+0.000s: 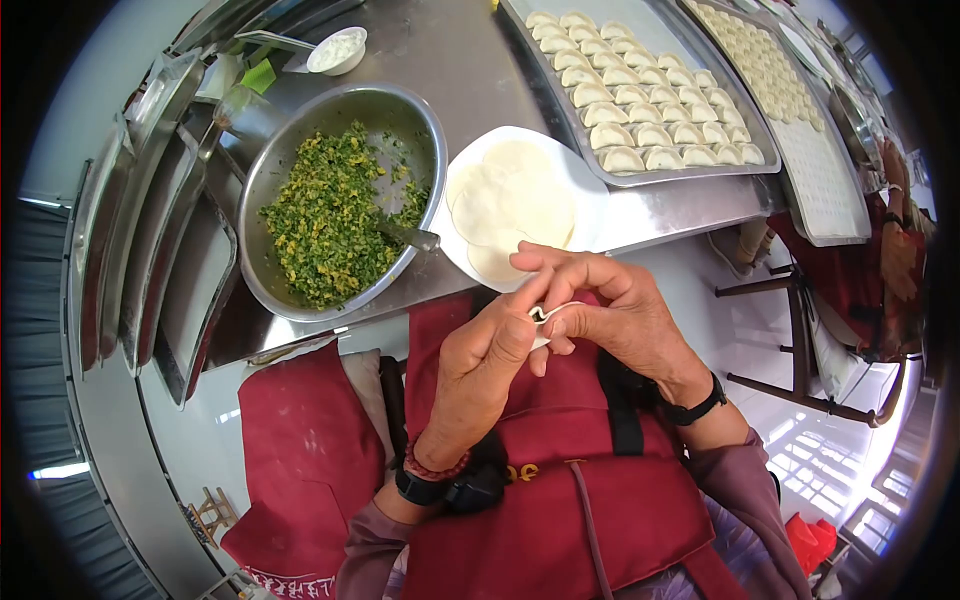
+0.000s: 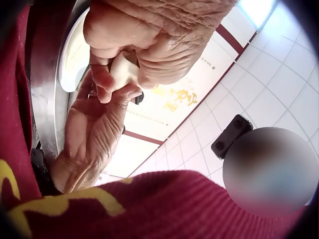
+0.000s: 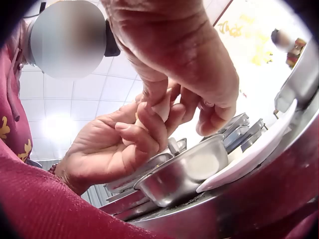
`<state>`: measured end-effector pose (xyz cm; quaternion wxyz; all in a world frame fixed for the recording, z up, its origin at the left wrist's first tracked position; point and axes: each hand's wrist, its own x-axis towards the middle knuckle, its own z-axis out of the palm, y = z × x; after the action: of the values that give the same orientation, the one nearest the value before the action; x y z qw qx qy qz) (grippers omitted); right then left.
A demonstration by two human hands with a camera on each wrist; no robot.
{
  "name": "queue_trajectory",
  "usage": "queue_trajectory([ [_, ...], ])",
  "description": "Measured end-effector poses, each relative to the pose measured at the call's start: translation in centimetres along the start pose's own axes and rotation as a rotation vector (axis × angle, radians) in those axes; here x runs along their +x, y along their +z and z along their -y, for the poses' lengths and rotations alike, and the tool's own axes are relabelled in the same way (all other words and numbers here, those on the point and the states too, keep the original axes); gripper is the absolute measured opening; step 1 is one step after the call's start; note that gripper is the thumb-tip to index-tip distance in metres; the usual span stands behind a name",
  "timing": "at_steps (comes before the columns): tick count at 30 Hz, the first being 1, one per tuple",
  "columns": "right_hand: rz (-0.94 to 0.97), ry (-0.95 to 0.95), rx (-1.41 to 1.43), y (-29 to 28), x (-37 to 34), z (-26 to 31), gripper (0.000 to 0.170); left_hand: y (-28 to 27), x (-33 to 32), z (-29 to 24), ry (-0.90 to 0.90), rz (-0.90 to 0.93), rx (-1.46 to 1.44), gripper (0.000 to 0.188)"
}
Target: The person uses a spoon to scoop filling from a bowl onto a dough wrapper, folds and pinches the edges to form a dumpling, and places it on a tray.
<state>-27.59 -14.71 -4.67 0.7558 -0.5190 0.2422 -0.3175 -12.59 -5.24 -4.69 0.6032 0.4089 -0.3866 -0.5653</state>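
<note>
In the head view, a small folded piece of dough [image 1: 541, 318] is held between both hands, a dark opening visible at its upper edge. The left hand [image 1: 482, 362] grips its left side; the right hand [image 1: 622, 318] pinches its right side with thumb and fingers. The left wrist view shows the pale dough [image 2: 124, 72] partly covered by the left hand [image 2: 154, 37], with the right hand [image 2: 94, 127] below. In the right wrist view, the dough [image 3: 162, 107] shows between the right hand [image 3: 174, 50] and the left hand [image 3: 117, 147].
Beyond the hands, a white plate [image 1: 595, 205] bears round wrappers [image 1: 515, 200]. To its left stands a metal bowl [image 1: 436, 130] of chopped green and yellow filling [image 1: 325, 215] with a utensil handle. A tray [image 1: 690, 178] of folded dumplings, a white powder bowl [image 1: 338, 52] and stacked trays lie farther around.
</note>
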Motion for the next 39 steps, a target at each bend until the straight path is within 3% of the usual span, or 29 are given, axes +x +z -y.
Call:
queue_trajectory([
  [5, 0.108, 0.324, 0.097, -0.5, 0.0, 1.9, 0.009, 0.4, 0.2, -0.6, -0.062, -0.001, -0.031, 0.063],
  [7, 0.155, 0.326, 0.133, -0.8, 0.0, 1.5, 0.01, 0.2, 0.2, -0.5, -0.07, 0.034, -0.015, 0.067],
  [10, 0.175, 0.206, 0.184, -1.1, -0.1, 0.8, 0.009, -0.5, 0.2, -0.5, -0.161, 0.069, -0.031, 0.079],
  [13, 0.097, -0.07, 0.116, -0.4, 0.0, -1.0, 0.006, -0.2, 0.5, 0.1, -0.13, -0.024, -0.058, 0.08],
  [16, 0.017, -0.045, 0.06, 0.1, 0.0, -0.5, 0.006, -0.3, 0.5, 0.5, -0.226, -0.091, -0.485, 0.079],
  [19, 0.021, -0.113, -0.186, -0.8, 0.3, -1.2, 0.006, -0.4, 0.6, -0.1, -0.263, -0.096, -0.548, 0.078],
  [22, 0.076, -0.132, -0.275, -1.2, 0.6, -1.1, 0.009, -0.4, 0.7, -0.8, -0.33, -0.125, -0.463, 0.079],
  [25, 0.129, -0.031, -0.187, -1.5, 0.6, -1.1, 0.008, -0.5, 0.8, -1.4, -0.345, -0.047, -0.362, 0.079],
  [31, 0.109, 0.022, -0.319, -0.6, 0.7, -0.1, 0.023, -0.7, 0.8, -1.8, -0.376, -0.033, -0.282, 0.079],
  [34, 0.146, -0.062, -0.443, -0.8, 0.6, -0.3, 0.029, -0.9, 0.8, -1.6, -0.373, -0.036, -0.323, 0.079],
  [39, 0.116, -0.043, -0.453, -0.4, 0.6, -0.1, 0.024, -0.5, 0.9, -1.6, -0.38, -0.046, -0.202, 0.087],
])
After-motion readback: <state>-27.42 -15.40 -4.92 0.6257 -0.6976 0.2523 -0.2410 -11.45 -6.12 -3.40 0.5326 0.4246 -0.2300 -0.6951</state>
